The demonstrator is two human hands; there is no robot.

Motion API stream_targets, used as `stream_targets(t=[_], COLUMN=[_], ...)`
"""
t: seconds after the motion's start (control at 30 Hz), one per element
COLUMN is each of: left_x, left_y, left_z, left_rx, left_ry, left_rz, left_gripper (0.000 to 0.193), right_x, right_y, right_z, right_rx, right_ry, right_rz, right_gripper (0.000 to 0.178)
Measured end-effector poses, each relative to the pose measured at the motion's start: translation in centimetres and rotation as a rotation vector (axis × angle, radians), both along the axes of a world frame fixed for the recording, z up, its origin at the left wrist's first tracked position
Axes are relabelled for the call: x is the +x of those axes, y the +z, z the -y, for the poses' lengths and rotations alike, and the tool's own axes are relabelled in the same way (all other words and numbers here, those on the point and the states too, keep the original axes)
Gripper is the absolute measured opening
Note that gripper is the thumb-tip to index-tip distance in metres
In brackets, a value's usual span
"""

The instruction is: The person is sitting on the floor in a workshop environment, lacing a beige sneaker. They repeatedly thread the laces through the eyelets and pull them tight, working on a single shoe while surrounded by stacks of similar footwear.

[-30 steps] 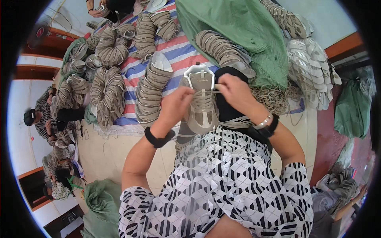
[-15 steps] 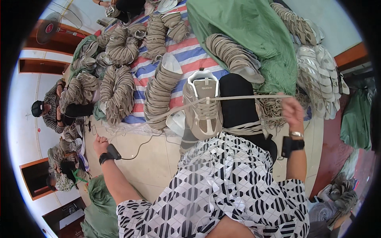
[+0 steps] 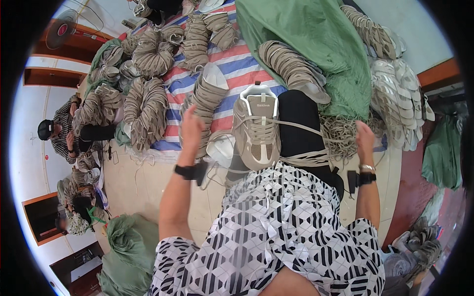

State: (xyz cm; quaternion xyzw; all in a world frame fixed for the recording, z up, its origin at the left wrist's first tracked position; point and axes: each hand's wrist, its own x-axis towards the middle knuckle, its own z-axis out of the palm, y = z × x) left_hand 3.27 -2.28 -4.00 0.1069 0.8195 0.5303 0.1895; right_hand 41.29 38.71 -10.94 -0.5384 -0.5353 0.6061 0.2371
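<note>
A beige-brown sneaker upper (image 3: 256, 129) with a white-edged collar rests over my left knee, toe toward me. A flat beige shoelace (image 3: 296, 126) threads through its upper eyelets and hangs slack across my black-clad right thigh. To the shoe's left, my left hand (image 3: 192, 129) is raised with fingers apart, slightly blurred, in front of a curved stack of uppers (image 3: 211, 85). My right hand (image 3: 365, 139) is up on the other side, fingers extended, beside a heap of loose laces (image 3: 339, 139). I see no lace in either hand.
More laces (image 3: 307, 159) are wrapped round my right thigh. Stacked uppers (image 3: 145, 112) cover the striped sheet (image 3: 237, 56) ahead. A green tarp (image 3: 316, 39) lies at far right, a green sack (image 3: 129, 246) at lower left. A co-worker (image 3: 64, 128) sits at left.
My left hand has swung inward from far left to near the shoe. The lace, earlier stretched taut between both hands, now lies slack. My right hand has moved slightly down.
</note>
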Motion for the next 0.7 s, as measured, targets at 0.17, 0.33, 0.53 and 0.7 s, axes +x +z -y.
stream_targets(t=[0.17, 0.33, 0.53, 0.7], left_x=[6.6, 9.3, 10.1, 8.5], left_y=[2.9, 2.0, 3.9, 3.2], left_z=[-7.2, -7.2, -5.4, -6.2], left_rx=[0.233, 0.234, 0.016, -0.058], left_ry=[-0.164, -0.052, -0.239, -0.437], left_rz=[-0.158, -0.078, 0.322, -0.171], left_gripper=[0.042, 0.027, 0.016, 0.029], right_x=[-14.0, -17.3, -18.0, -18.7], right_y=[10.7, 9.2, 10.8, 9.7], right_z=[8.7, 10.9, 10.9, 11.6], right_rx=[-0.014, 0.806, 1.260, 0.816], right_ry=[0.555, 0.897, 0.881, 0.724], right_rz=[-0.326, -0.146, -0.198, -0.130], right_gripper=[0.010, 0.008, 0.011, 0.014])
